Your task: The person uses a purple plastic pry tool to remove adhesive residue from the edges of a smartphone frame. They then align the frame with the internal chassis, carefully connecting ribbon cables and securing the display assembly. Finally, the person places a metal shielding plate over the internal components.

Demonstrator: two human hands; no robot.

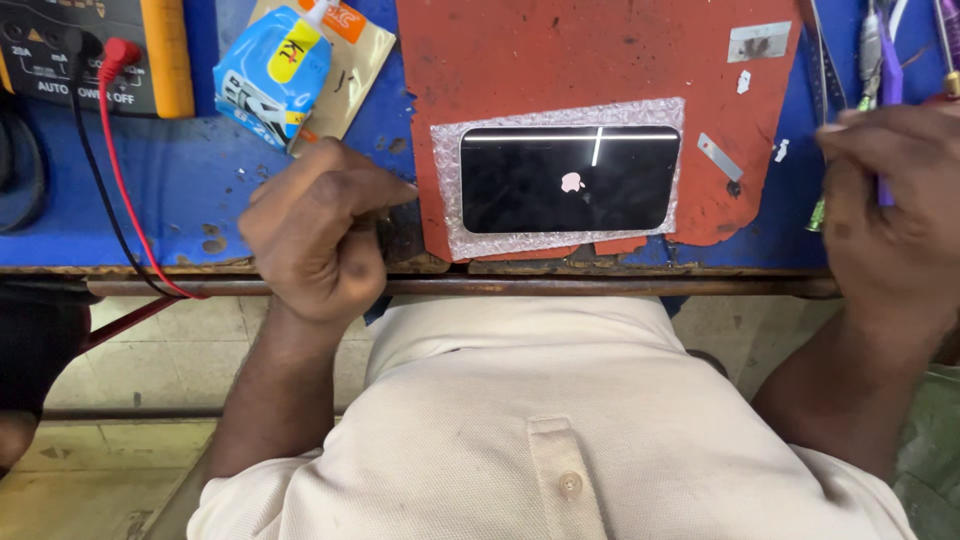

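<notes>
**Black phone lies flat on the red mat, hands at either side**

Black and glossy, the phone [570,178] rests back-up on a sheet of bubble wrap [445,205], which sits on a worn red mat [560,60] in the upper middle of the frame. Its long axis runs left to right across the picture, parallel to the bench's front edge; which end is the top I cannot tell.

The left hand [318,232] rests at the bench edge just left of the mat, fingers curled into a loose fist, holding nothing that shows. The right hand [888,205], at the right edge of the frame, closes around a slim purple-handled tool [889,85] among other tools standing there.

By my reading, this is a tool-picking step, with the phone itself untouched. Any move onto the phone would call for bringing the tool leftward over the mat while the free hand steadies the phone (small metal scraps lie close by).

Upper left: a yellow multimeter [165,55] with a red lead [125,170], and a blue glue pouch [272,75].
</notes>
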